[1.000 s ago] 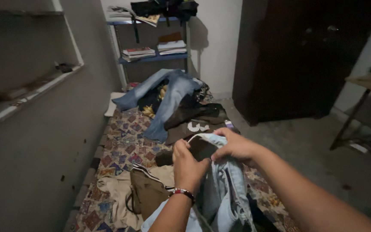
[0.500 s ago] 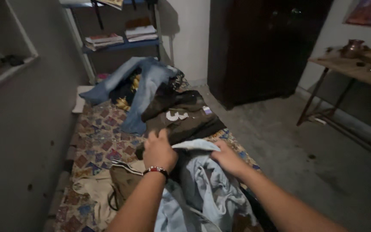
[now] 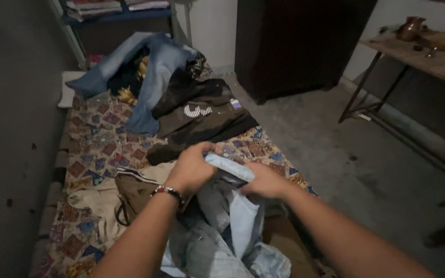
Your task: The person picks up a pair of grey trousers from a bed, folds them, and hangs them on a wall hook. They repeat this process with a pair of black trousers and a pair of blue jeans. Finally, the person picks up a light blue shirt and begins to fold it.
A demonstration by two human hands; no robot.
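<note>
My left hand (image 3: 194, 167) and my right hand (image 3: 264, 181) both grip the upper edge of a pale blue denim garment (image 3: 222, 226) that hangs down between my forearms. A beaded band sits on my left wrist. The garment is bunched and folded over itself, over a bed with a patterned cover (image 3: 96, 149). Under it, to the left, lie an olive-brown garment (image 3: 132, 191) and a cream cloth (image 3: 91, 203).
Farther up the bed lie a dark garment with a white print (image 3: 199, 116) and blue jeans (image 3: 153, 64). A shelf with folded items (image 3: 114, 10) stands behind. A dark wardrobe (image 3: 294, 41) and a wooden table with brass vessels (image 3: 428, 49) flank the concrete floor on the right.
The view has tilted down and drawn closer to the bed. My hands have lowered the denim garment and shifted along its edge, still holding it.
</note>
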